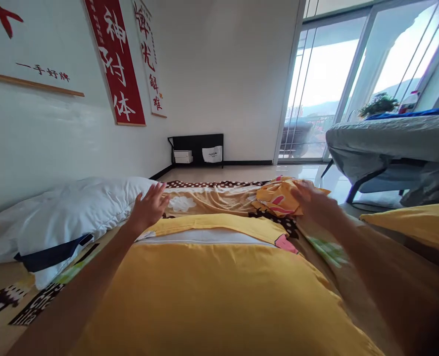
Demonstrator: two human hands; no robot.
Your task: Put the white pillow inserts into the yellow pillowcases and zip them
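Note:
A yellow pillow [219, 296] lies in front of me, between my forearms. At its far end the yellow cover gapes, and a strip of white filling [208, 236] shows inside. My left hand [150, 206] is open, fingers spread, by the pillow's far left corner and in front of a white pillow [108, 198]. My right hand [312, 198] is smeared by motion, beside a crumpled orange cloth [274, 195] with pink marks. Whether it touches or grips that cloth is unclear.
Underneath is a patterned brown blanket [212, 198]. Another yellow fabric piece [419, 222] lies at the right. Past it stands a plastic-covered table [393, 138] holding a plant [378, 105]. A low black shelf [197, 143] stands against the back wall, left of glass doors [326, 89].

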